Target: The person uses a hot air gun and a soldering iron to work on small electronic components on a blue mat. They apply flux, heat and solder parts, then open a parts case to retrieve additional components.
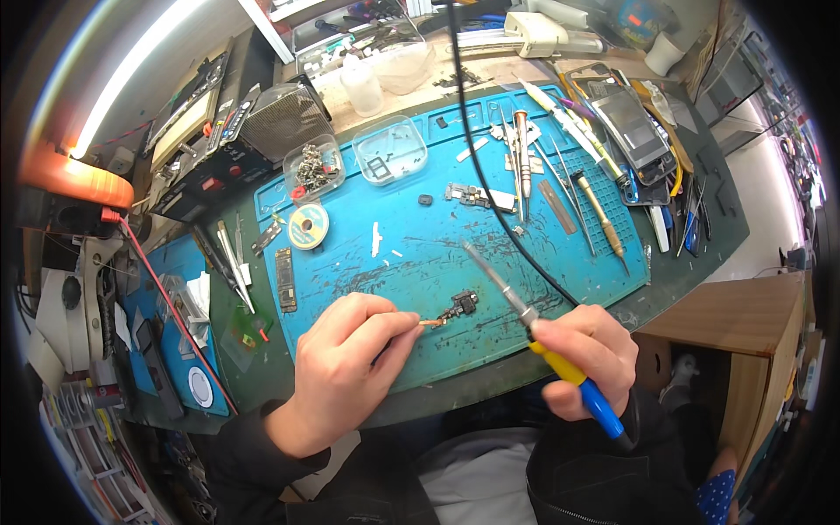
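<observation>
My left hand (350, 350) is closed in a pinch on a thin copper-coloured strip (431, 323) that looks like desoldering braid. The strip's far end meets a small black electronic part (465, 303) with a flex tail, lying on the blue work mat (367, 284). In my right hand (597, 350) is a soldering iron (567, 367) with a yellow and blue handle, gripped like a pen. Its metal tip points up and left, above the mat and apart from the black part. My palm hides the far end of the strip.
A solder-like spool (308, 227), a tub of small metal parts (312, 168) and a clear box (390, 150) stand at the mat's back left. Screwdrivers (522, 166) and tweezers (573, 197) lie right. A black cable (503, 227) hangs across the view.
</observation>
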`<move>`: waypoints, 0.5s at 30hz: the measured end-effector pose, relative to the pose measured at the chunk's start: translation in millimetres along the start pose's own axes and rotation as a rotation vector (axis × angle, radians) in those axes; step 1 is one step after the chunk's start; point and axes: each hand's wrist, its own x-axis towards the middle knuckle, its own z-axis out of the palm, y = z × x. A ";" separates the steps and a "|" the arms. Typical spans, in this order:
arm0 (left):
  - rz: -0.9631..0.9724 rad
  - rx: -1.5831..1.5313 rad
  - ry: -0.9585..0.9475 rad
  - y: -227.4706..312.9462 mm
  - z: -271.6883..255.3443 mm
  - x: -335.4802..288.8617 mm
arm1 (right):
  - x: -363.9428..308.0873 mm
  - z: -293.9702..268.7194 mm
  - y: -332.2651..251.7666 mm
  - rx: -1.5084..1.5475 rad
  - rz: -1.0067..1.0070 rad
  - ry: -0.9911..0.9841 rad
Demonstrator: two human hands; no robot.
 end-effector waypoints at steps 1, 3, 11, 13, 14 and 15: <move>-0.007 0.005 0.000 0.3 0.0 -0.3 | 0.5 0.7 2.3 -0.007 -0.016 -0.021; -0.019 0.015 0.000 1.1 0.6 -0.6 | 1.7 2.6 3.6 -0.005 -0.031 -0.018; -0.011 0.038 -0.012 0.5 1.2 2.0 | -11.1 13.0 11.2 0.009 -0.175 0.107; -0.004 0.040 -0.018 0.9 0.5 3.1 | -15.1 14.9 11.0 -0.017 -0.208 0.150; 0.003 0.043 -0.024 1.2 -0.2 3.8 | -13.8 15.5 11.1 -0.014 -0.210 0.143; 0.010 0.046 -0.031 1.1 -0.5 4.2 | -13.1 15.0 10.6 -0.019 -0.203 0.123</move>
